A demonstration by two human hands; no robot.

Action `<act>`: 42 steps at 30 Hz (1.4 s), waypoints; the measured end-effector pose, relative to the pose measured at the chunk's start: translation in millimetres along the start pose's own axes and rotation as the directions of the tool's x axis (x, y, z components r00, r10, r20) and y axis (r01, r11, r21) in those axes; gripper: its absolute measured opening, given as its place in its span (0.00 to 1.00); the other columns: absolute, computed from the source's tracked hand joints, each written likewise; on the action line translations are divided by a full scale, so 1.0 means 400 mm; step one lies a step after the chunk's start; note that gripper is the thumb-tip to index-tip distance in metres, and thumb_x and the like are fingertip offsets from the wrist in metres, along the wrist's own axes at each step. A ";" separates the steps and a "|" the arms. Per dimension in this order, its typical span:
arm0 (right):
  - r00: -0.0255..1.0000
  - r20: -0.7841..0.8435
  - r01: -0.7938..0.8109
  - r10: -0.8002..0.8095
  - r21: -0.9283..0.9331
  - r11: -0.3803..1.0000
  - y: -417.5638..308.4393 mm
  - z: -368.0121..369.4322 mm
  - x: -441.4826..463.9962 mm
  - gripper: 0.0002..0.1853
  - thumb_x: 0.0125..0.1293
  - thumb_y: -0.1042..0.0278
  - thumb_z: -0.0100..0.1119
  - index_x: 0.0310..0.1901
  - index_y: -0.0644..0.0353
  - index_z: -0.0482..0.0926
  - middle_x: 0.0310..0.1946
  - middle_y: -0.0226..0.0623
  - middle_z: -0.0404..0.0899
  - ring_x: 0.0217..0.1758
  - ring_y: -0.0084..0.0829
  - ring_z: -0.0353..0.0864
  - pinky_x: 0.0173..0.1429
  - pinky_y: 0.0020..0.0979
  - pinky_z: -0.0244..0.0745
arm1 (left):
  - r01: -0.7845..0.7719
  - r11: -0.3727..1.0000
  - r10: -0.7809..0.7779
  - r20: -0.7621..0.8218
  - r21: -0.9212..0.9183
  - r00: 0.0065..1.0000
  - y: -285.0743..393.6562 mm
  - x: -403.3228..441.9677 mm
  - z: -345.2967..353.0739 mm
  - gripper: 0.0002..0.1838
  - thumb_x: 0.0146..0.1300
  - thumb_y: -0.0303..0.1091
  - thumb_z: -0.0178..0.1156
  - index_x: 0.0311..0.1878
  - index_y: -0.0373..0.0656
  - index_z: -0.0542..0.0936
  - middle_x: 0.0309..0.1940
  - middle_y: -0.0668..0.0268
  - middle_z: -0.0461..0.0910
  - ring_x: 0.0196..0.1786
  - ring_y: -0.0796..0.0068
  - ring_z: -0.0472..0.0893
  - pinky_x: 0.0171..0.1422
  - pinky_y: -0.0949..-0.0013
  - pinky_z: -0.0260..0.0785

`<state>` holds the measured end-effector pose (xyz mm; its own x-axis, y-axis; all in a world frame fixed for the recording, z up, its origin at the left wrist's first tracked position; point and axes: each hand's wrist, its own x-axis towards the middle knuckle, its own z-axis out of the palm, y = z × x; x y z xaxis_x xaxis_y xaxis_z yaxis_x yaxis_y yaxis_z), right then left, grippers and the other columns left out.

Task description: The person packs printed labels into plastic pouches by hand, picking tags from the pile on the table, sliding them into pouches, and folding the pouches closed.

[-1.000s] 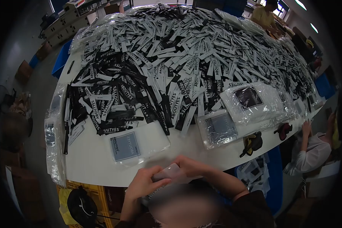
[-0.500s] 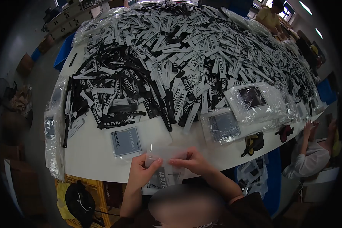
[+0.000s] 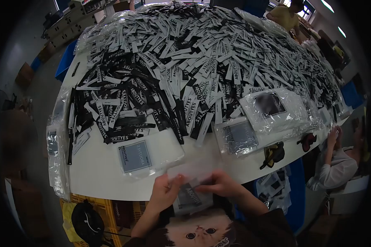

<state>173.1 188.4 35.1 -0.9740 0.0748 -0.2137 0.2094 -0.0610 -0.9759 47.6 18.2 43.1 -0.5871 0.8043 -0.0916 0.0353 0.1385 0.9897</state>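
Observation:
At the table's near edge, my left hand [image 3: 166, 192] pinches the left side of a translucent printed plastic bag [image 3: 189, 201]. Opposite it, my right hand [image 3: 221, 184] has its thumb and fingers closed on the bag's upper right side. The bag's upper part is blurred; dark "ABOUT..." lettering shows on its lower part. Just beyond my left hand lies a stack of similar bags [image 3: 169, 142] with a grey "ABOUTYES" panel. Farther off, a large heap of black and white "ABOUTYES" strips [image 3: 193, 66] covers much of the white table [image 3: 99, 175].
Wrapped bag packs [image 3: 276, 111] lie to the right, beside a black-and-yellow object [image 3: 273, 155] and a dark red one [image 3: 307, 142]. Below the edge stand a blue bin [image 3: 299, 197] of bags and a yellow crate [image 3: 107, 212]. Other people [image 3: 338, 164] are at the right.
Both hands have moved slightly right and down with the bag, still gripping it. The camera view has shifted a little, and a cat print on my shirt now shows clearly.

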 end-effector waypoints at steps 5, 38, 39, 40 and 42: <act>0.962 -0.140 -0.267 0.234 -0.659 0.703 -0.116 -0.131 -0.189 0.14 0.53 0.68 0.65 0.42 0.62 0.80 0.33 0.41 0.82 0.36 0.36 0.81 0.41 0.32 0.74 | -0.123 0.990 0.132 0.137 -0.066 0.982 -0.008 0.028 0.027 0.11 0.64 0.33 0.54 0.44 0.37 0.78 0.32 0.60 0.79 0.35 0.70 0.77 0.40 0.70 0.68; 0.711 -0.655 0.419 -0.255 0.103 0.902 0.146 0.030 0.101 0.08 0.64 0.73 0.57 0.40 0.63 0.69 0.27 0.33 0.74 0.23 0.19 0.70 0.27 0.20 0.65 | -0.095 0.808 0.231 -0.164 0.581 0.959 -0.115 0.063 -0.091 0.31 0.49 0.29 0.68 0.58 0.37 0.71 0.59 0.54 0.70 0.61 0.55 0.70 0.63 0.63 0.64; 0.711 -0.654 0.422 -0.258 0.103 0.901 0.139 0.036 0.108 0.08 0.64 0.73 0.57 0.40 0.63 0.69 0.27 0.33 0.74 0.23 0.19 0.70 0.27 0.20 0.65 | -0.097 0.807 0.234 -0.165 0.583 0.958 -0.113 0.066 -0.099 0.31 0.49 0.29 0.68 0.58 0.37 0.71 0.59 0.54 0.70 0.61 0.55 0.70 0.63 0.63 0.64; 0.565 -0.672 0.562 -0.478 -0.111 0.820 0.128 0.047 0.107 0.06 0.64 0.72 0.56 0.39 0.63 0.70 0.27 0.32 0.73 0.23 0.18 0.69 0.28 0.20 0.64 | -0.094 0.848 0.215 -0.178 0.521 0.960 -0.112 0.063 -0.103 0.30 0.51 0.29 0.66 0.58 0.37 0.70 0.60 0.54 0.70 0.61 0.55 0.71 0.61 0.64 0.65; 0.588 -0.666 0.498 -0.460 -0.150 0.854 0.124 0.064 0.087 0.03 0.62 0.76 0.58 0.35 0.63 0.74 0.24 0.29 0.73 0.25 0.14 0.69 0.28 0.17 0.63 | -0.090 0.883 0.191 -0.178 0.460 0.965 -0.111 0.055 -0.100 0.28 0.52 0.28 0.65 0.59 0.37 0.70 0.60 0.55 0.70 0.60 0.55 0.72 0.59 0.65 0.67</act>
<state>147.3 162.4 -19.7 -0.6117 0.7345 0.2939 -0.2933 0.1345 -0.9465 0.9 6.5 1.5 -0.7038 0.7001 0.1204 0.4564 0.3157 0.8319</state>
